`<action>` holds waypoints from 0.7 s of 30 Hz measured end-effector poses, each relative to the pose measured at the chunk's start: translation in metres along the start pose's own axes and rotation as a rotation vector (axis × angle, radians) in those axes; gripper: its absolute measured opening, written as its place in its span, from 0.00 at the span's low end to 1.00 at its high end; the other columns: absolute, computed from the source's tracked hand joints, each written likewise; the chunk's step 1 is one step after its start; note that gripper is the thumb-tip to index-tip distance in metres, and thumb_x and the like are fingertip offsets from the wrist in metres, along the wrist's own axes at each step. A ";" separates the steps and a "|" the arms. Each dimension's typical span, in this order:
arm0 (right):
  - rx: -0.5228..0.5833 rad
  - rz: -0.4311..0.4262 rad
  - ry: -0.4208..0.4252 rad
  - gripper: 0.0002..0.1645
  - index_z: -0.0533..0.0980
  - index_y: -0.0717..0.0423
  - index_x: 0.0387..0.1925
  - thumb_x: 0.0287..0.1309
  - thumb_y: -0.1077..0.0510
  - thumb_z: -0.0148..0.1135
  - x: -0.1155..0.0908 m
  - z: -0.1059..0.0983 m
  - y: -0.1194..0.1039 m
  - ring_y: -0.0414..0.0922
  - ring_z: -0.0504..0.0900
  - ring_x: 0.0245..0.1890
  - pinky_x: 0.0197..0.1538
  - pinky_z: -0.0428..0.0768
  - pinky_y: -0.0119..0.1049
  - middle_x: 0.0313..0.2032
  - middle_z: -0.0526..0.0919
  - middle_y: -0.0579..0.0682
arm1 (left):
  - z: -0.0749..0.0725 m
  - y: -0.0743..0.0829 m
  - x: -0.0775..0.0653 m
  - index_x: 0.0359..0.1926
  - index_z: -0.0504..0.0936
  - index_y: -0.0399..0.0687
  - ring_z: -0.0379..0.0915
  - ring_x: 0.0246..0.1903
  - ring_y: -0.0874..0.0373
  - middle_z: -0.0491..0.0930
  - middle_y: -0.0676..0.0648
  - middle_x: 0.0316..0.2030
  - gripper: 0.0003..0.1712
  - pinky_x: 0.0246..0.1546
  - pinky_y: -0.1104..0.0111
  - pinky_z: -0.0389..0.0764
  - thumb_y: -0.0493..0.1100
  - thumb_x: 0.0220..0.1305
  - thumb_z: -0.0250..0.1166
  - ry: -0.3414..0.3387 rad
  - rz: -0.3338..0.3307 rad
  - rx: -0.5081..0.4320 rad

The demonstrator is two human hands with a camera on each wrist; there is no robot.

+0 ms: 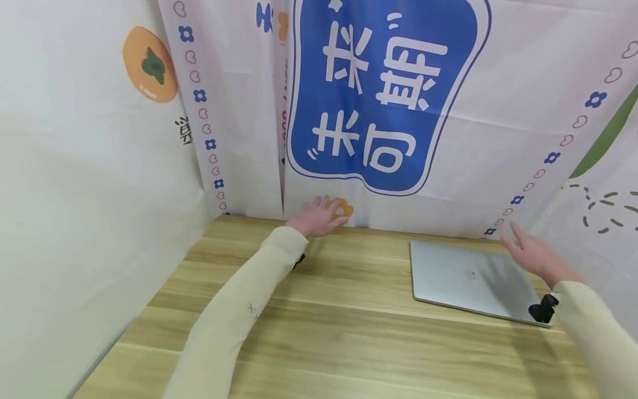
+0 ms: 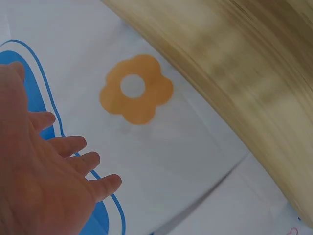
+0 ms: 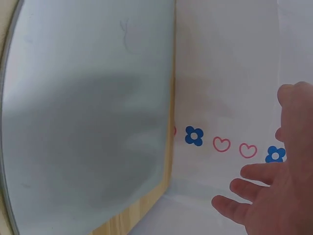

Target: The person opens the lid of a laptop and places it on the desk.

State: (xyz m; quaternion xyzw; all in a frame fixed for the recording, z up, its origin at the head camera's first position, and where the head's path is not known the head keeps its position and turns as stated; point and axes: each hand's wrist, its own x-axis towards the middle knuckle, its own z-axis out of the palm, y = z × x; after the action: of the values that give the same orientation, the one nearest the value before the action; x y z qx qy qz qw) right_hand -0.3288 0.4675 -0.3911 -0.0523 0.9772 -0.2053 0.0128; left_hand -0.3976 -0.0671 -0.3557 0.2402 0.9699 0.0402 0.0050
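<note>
A closed silver laptop point(image 1: 458, 277) lies flat at the right of the wooden table point(image 1: 319, 349), near its back edge. My right hand point(image 1: 540, 257) hovers over the laptop's right end with fingers extended and nothing held; the right wrist view shows the laptop lid point(image 3: 88, 122) beside that hand, apart from it. The left hand point(image 1: 316, 218) reaches out above the table's back edge, fingers spread, in front of the hanging cloth and near an orange printed flower point(image 2: 117, 110). Nothing lies in its palm. Whether it touches the cloth I cannot tell.
A white cloth point(image 1: 503, 100) with a blue sign print hangs along the back edge. Another white cloth wall point(image 1: 99, 183) with a printed persimmon borders the left side, and a further printed cloth point(image 1: 608, 238) the right. Black bands sit at both wrists.
</note>
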 end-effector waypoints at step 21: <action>-0.037 0.004 0.008 0.49 0.41 0.79 0.71 0.75 0.37 0.32 -0.013 0.022 0.018 0.81 0.51 0.64 0.64 0.53 0.74 0.67 0.48 0.83 | 0.022 0.034 0.006 0.77 0.51 0.51 0.57 0.72 0.45 0.58 0.40 0.74 0.40 0.71 0.51 0.63 0.67 0.74 0.40 0.042 0.085 -0.205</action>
State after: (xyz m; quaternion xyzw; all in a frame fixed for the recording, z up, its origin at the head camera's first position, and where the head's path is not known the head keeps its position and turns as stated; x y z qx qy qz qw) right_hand -0.3168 0.4765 -0.4185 -0.0497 0.9810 -0.1873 0.0084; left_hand -0.3865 -0.0325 -0.3753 0.2786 0.9495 0.1444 0.0075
